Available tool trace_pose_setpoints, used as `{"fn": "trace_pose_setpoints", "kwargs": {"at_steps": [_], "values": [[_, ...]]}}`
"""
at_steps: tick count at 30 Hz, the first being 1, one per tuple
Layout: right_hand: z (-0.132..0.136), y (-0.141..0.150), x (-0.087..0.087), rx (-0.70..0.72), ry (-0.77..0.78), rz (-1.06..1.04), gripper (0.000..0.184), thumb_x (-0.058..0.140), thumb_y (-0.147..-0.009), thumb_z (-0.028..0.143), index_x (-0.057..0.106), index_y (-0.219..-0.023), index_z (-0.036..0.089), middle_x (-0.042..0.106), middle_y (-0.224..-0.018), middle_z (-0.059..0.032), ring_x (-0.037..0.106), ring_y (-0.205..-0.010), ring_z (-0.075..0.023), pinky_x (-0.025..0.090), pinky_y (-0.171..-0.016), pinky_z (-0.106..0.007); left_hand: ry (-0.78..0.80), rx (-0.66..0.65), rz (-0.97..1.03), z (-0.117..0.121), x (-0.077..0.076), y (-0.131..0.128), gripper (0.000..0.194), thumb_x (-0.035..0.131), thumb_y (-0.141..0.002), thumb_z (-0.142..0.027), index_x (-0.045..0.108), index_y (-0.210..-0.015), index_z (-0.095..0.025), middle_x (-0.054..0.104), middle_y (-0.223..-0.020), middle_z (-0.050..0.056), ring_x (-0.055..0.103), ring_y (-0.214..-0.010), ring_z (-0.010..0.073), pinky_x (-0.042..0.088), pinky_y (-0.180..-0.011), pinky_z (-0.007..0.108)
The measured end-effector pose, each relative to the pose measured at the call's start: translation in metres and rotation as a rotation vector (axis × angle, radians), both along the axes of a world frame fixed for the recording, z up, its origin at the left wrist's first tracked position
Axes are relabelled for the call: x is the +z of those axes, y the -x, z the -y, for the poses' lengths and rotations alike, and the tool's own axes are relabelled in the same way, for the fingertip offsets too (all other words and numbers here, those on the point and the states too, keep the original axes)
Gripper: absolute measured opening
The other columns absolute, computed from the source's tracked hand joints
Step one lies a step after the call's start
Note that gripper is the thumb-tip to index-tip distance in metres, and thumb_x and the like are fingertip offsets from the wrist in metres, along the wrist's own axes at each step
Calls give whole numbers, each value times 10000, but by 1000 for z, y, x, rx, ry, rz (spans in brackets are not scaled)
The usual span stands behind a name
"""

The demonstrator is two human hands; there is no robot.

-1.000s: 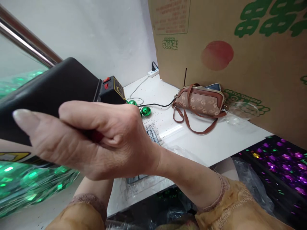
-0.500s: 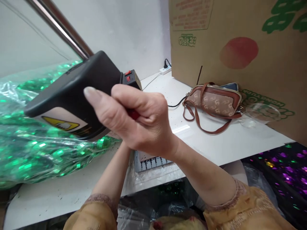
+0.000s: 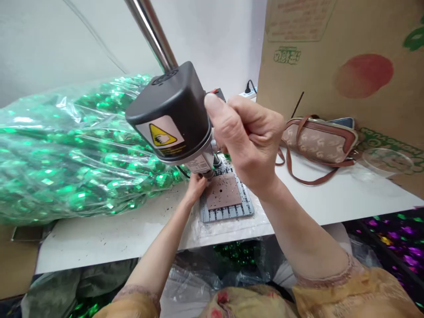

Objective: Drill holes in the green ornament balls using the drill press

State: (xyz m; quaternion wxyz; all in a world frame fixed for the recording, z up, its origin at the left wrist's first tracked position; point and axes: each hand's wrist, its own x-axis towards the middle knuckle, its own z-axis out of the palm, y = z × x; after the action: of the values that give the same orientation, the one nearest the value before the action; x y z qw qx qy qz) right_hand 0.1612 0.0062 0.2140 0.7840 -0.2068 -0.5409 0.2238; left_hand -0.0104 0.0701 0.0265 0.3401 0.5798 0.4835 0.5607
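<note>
A small black bench drill head (image 3: 172,110) with a yellow warning sticker rides on a steel column (image 3: 152,33). My right hand (image 3: 251,141) is closed around the drill's red-tipped feed handle at the head's right side. My left hand (image 3: 196,187) reaches under the head, fingers pinched together by the chuck and the left edge of a brown pad on the grey slotted drill table (image 3: 227,207). What those fingers hold is hidden.
A large clear bag of green shiny balls (image 3: 69,145) lies left on the white table (image 3: 109,234). A brown purse (image 3: 319,141) and a clear plastic half-shell (image 3: 386,161) lie right, before a big cardboard box (image 3: 347,66). A power strip (image 3: 248,92) sits at the back.
My view has swung left and pulled back, so the drill head, its table and my left hand under it now show. My right hand has kept its grip on the handle.
</note>
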Motion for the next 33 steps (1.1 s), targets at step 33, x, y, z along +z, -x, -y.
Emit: {"fn": "trace_pose_setpoints", "kwargs": {"at_steps": [33], "values": [[-4, 1, -1, -47, -85, -7, 466, 594, -904, 156, 308, -537, 185, 294, -477, 84, 272, -420, -20, 225, -467, -261, 65, -203, 13, 65, -12, -1, 523, 872, -727, -374, 625, -1157, -206, 700, -1200, 95, 657, -1171, 248, 510, -1056, 413]]}}
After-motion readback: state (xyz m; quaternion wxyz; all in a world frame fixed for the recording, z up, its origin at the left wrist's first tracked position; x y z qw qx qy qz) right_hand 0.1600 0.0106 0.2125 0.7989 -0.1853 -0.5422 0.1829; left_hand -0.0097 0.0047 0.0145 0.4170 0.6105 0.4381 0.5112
